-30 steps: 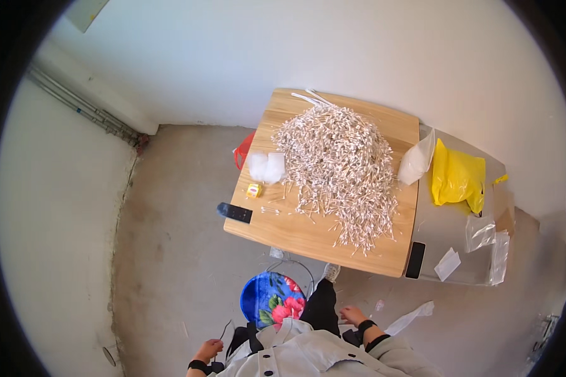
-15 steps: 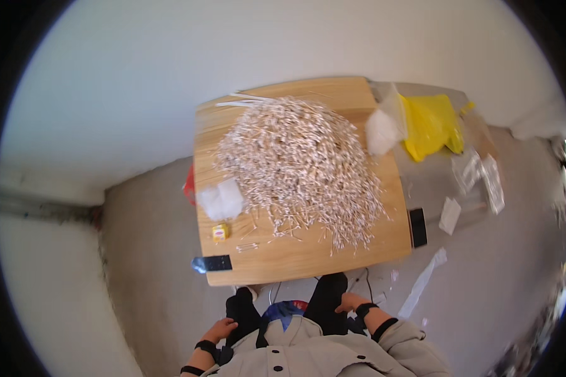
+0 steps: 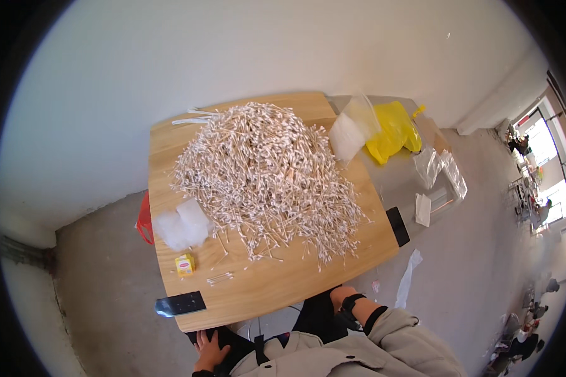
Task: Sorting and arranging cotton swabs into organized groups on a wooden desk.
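A big heap of cotton swabs (image 3: 264, 176) covers most of the wooden table (image 3: 283, 301). My left hand (image 3: 211, 350) lies on my left thigh by the table's front edge, fingers spread and nothing in them. On my right thigh, close to that edge, rests my right hand (image 3: 342, 295); its fingers are mostly hidden. A small yellow box (image 3: 184, 265) stands at the table's front left, and a few separate swabs (image 3: 220, 278) lie beside it. Behind the box are clear plastic bags (image 3: 182, 225). A dark phone-like slab (image 3: 181, 304) sits at the front left corner.
White strips (image 3: 195, 117) lie behind the heap. To the right, a grey surface bears a yellow plastic bag (image 3: 393, 132), a clear bag (image 3: 352, 132) and crumpled clear wrapping (image 3: 440, 169). A black slab (image 3: 397, 227) is at the table's right edge. A red bag (image 3: 144, 220) hangs at the left.
The view has turned, so the table now appears further left and tilted. My left hand's fingers have spread on the thigh. The heap looks the same.
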The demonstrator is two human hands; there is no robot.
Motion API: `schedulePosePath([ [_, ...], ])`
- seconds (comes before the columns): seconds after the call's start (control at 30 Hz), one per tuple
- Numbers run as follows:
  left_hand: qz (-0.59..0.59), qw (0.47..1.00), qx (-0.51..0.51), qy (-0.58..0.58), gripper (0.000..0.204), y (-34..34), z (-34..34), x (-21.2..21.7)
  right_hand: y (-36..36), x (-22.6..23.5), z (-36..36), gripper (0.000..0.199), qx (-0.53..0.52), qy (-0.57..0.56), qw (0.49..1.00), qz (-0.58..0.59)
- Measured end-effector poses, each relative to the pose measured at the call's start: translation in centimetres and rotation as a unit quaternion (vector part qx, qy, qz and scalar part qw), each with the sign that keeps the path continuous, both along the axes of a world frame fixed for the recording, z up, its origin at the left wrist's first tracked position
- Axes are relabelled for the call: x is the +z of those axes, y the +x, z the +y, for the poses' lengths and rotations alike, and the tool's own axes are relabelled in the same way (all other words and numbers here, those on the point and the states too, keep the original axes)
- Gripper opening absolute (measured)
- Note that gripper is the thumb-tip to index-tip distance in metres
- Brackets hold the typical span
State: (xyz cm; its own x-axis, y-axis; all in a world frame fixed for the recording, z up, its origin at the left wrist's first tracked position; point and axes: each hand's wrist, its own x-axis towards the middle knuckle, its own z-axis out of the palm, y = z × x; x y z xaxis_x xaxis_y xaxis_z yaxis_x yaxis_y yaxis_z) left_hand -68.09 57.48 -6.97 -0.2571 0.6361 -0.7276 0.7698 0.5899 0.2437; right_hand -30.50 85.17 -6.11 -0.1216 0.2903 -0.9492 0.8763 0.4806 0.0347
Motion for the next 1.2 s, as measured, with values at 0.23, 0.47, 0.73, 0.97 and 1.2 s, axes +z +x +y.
schedulePosePath([
  [0.23, 0.131, 0.957, 0.081, 0.245, 0.062, 0.6, -6.2, -4.7, 0.3, 2.0, -1.9, 0.044, 0.023, 0.079, 0.991, 0.104],
  [0.47, 0.113, 0.949, 0.271, 0.112, 0.043, -4.9, -13.9, -6.1, 8.1, -3.3, -4.4, 0.048, -0.240, 0.055, 0.917, 0.313],
  [0.73, -0.037, 0.972, 0.221, 0.063, 0.050, -5.9, -30.3, -11.5, 12.2, -5.7, -12.9, 0.044, -0.541, 0.013, 0.742, 0.396],
  [0.97, -0.070, 0.932, 0.286, 0.211, 0.040, -1.5, -23.0, -5.3, 17.8, -7.9, -19.6, 0.033, -0.575, -0.069, 0.753, 0.311],
  [1.2, -0.128, 0.952, 0.197, 0.198, 0.039, 2.1, -16.5, -0.2, 18.0, -4.0, -26.2, 0.031, -0.577, -0.114, 0.780, 0.215],
])
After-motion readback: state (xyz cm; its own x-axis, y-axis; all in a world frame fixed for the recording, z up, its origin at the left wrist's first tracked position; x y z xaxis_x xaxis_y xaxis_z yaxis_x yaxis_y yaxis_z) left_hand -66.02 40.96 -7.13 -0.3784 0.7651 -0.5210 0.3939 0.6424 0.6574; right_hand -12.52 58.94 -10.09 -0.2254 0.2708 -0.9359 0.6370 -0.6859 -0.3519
